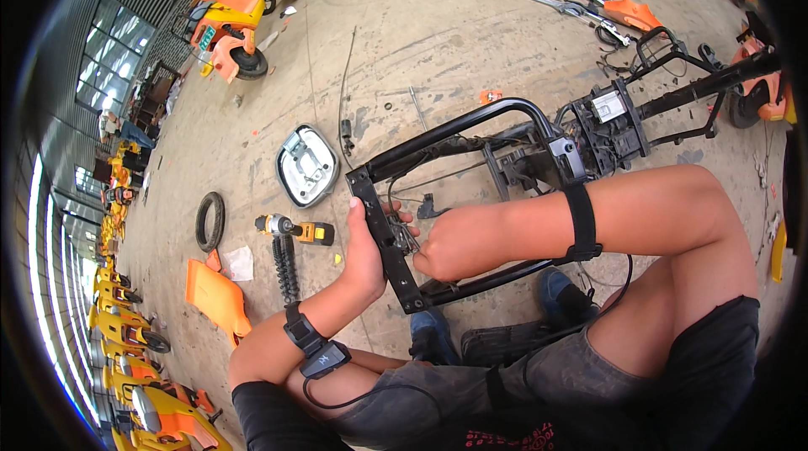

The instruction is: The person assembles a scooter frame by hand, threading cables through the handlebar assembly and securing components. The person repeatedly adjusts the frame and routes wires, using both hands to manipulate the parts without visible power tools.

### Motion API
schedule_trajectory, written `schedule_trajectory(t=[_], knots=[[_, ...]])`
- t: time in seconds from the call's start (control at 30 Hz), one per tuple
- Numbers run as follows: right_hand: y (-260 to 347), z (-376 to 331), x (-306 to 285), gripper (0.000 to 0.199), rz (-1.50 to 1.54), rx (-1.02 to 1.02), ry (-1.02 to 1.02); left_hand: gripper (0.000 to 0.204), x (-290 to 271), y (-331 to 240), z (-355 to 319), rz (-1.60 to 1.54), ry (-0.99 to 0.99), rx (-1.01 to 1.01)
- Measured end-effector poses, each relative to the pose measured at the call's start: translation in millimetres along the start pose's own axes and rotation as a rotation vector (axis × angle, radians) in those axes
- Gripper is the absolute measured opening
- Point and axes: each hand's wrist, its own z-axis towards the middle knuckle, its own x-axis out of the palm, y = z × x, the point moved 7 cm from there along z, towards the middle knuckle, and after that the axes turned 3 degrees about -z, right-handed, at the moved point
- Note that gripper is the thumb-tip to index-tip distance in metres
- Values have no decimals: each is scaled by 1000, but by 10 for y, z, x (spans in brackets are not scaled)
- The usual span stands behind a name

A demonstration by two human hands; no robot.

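Note:
A black tubular scooter frame (461,121) lies across in front of my knees. My left hand (365,242) is wrapped round the flat end plate (402,270) of this frame, thumb on the near face and fingertips showing past its inner side. Just right of the plate, my right hand (448,242) is closed, its fingertips pinched close to thin cables and small metal parts (406,236) behind the plate. Whatever it pinches is hidden by the hand. A black connector (429,207) on a wire hangs beside the right hand, inside the frame.
Left on the concrete floor lie a cordless impact wrench (313,233), a coil-spring shock absorber (285,270), a tyre (209,221), a silver-white cover (307,169) and an orange panel (217,295). A metal fork (547,2) lies far right. Several yellow-orange scooters (225,9) stand around.

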Motion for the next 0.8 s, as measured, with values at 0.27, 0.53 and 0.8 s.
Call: schedule_trajectory(t=[0.27, 0.53, 0.8], knots=[[-5, 10, -3, 13, -16, 8, 2, 86, -5, 12, 6, -1, -3, 6], [-1, 17, 19, 13, -40, 30, -29, 86, 12, -4, 7, 0, 2, 23], [19, 80, 30, 12, -93, 20, -8, 79, -4, 3, 3, -27, -3, 11]])
